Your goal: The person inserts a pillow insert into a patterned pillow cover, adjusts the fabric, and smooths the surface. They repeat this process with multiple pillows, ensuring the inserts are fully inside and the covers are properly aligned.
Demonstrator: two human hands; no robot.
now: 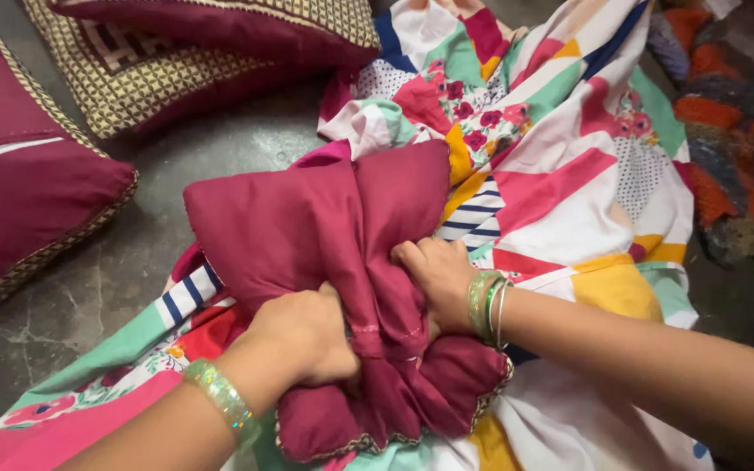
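Maroon pillows [37, 187] and a patchwork sheet [569, 174] cover the grey floor [115, 279] around a crumpled maroon cushion cover [325, 227], gripped tightly by left hand [303, 336] and right hand [434, 275].

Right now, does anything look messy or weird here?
Yes. The maroon cushion is squashed and bunched in the middle by the left hand and right hand. The patchwork sheet under it lies crumpled on the floor, not flat.

Smooth maroon cloth cushion cover [307, 227], matt printed cotton sheet [569, 183], rough grey stone floor [115, 270].
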